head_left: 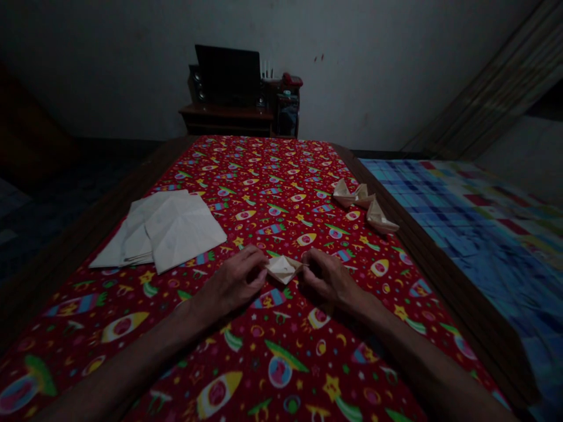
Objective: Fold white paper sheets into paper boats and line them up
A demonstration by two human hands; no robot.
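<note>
Small cream folded-paper piece with pointed ends (284, 269) is sitting low on the red rocket-print cloth (281, 328), between the hands. Left hand (237, 278) is pinching its 9 o'clock tip, fingers curled. Right hand (328, 278) is pinching the 3 o'clock tip, thumb side in. Contact looks light; exact fingertip pressure, can't tell.

Handling, my read: paper should be near weightless, crisp along creases, soft on the flat faces. Dry, so not very slippery. Likely crushing or tearing if squeezed mid-body or tugged hard at the points. Best hold is the layered tips or folded edges, with a light, even pinch.

Loose fan of pale creased paper sheets (185, 228) is lying at 10 o'clock from the piece, corners overlapping, nearer the left hand. Three cream folded-paper shapes with pointed peaks (380, 218) are clustering at 2 o'clock, near the right-side cloth edge.

Edges: the dark brown border of the bench (433, 275) is running outside the cloth, blue checked bedding (461, 234) beyond it at 3 o'clock. Room for moving is running longest toward 12 o'clock; sideways travel is tighter, sheets limiting the left and folded shapes the upper right.
</note>
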